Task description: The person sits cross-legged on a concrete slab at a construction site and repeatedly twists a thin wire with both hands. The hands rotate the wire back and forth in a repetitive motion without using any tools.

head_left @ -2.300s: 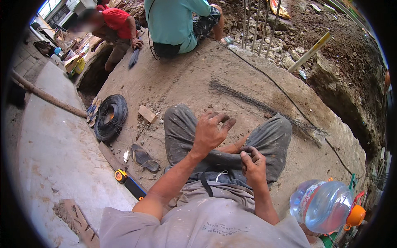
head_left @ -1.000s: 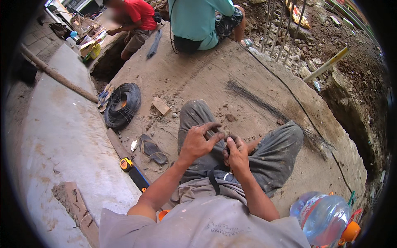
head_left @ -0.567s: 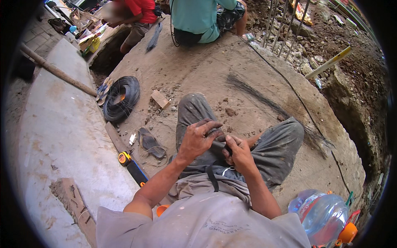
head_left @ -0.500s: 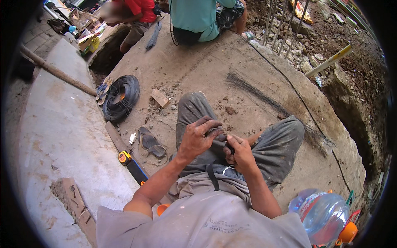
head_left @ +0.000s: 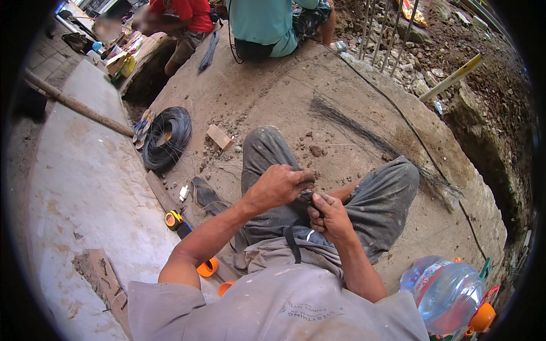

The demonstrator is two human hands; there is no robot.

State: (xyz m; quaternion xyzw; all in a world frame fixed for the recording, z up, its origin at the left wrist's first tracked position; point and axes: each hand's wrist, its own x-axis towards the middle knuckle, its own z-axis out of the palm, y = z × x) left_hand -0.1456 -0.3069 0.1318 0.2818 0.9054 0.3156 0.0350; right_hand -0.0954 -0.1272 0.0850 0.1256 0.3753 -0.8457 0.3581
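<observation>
My left hand [head_left: 286, 184] is held over my crossed legs, its fingers pinched together and pointing right. Just below and to the right, my right hand [head_left: 331, 216] is closed, thumb on top, around a small dark thing whose kind is too hidden to tell. The hands are close together, with a dark bit showing between them. Whatever the left fingers pinch is too small to make out. Beyond my right knee lies a loose bundle of thin cut wires [head_left: 355, 126]. A coil of dark wire [head_left: 180, 132] rests to the left.
A wooden block [head_left: 219, 137], a sandal [head_left: 206, 194] and a yellow-black tape measure [head_left: 173, 219] lie to my left. A large water bottle [head_left: 446, 292] stands near my right elbow. Upright steel bars [head_left: 387, 37] rise at the far right. Two people sit ahead, one in teal [head_left: 261, 25].
My left hand has turned over and its fingers have closed further, now pointing right. My right hand has barely moved. The view has shifted slightly.
</observation>
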